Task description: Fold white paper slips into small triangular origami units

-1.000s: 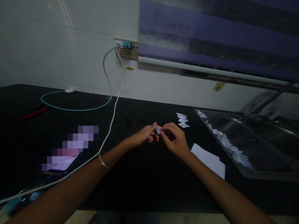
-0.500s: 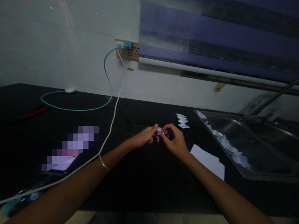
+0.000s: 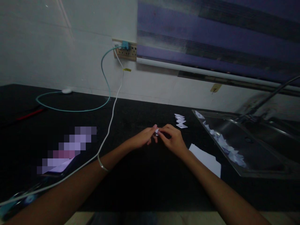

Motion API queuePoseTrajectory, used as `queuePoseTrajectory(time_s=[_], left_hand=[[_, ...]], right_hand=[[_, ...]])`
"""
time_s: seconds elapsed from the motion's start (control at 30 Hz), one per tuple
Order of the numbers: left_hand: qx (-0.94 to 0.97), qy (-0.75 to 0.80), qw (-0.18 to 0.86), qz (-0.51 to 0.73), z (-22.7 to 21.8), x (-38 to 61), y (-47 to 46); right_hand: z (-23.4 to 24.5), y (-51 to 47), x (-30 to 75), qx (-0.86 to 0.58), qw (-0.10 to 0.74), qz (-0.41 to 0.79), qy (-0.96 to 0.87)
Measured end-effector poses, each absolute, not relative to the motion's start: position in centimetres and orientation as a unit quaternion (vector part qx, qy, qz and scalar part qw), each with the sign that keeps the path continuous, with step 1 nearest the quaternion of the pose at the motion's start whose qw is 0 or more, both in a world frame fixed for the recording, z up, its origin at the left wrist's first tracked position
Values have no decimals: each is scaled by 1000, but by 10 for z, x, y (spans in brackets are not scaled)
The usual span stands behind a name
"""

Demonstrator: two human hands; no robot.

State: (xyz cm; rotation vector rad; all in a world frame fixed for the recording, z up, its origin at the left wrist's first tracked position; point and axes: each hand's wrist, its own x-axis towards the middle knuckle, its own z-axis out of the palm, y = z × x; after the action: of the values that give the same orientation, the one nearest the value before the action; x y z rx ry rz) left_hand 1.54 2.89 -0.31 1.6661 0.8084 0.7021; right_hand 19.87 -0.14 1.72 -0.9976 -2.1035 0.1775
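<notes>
A small folded piece of white paper (image 3: 157, 132) is pinched between my two hands above the black countertop (image 3: 145, 175). My left hand (image 3: 144, 137) grips its left side, the thumb up and the other fingers beneath. From the right, my right hand (image 3: 171, 137) closes thumb and forefinger on it. The fingers hide much of its shape. Beyond my right hand lies a short row of pointed folded paper pieces (image 3: 180, 121). White paper sheets (image 3: 206, 160) rest beside my right forearm, partly covered by it.
A steel sink (image 3: 264, 153) is at the right, with many folded papers (image 3: 225, 143) along its left rim. A white cable (image 3: 110, 125) runs down from the wall socket (image 3: 127, 51) across my left forearm. A phone (image 3: 62, 165) with a blurred screen lies left.
My right fingers have drawn closer together on the folded paper, so less of it shows. The whole view has shifted slightly; the paper row and sheets lie as before.
</notes>
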Motion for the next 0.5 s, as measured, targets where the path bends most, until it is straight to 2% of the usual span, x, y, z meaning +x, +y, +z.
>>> queuePoseTrajectory(time_s=[0.17,0.3,0.5], left_hand=[[685,337,555,331,-3,13,30],[679,333,568,324,1,11,29],[699,314,565,307,1,11,29]], right_hand=[[28,15,239,-511,336,-28,-791],[31,25,272,-616,244,-53,-747],[39,22,289,-677,236,-63,-695]])
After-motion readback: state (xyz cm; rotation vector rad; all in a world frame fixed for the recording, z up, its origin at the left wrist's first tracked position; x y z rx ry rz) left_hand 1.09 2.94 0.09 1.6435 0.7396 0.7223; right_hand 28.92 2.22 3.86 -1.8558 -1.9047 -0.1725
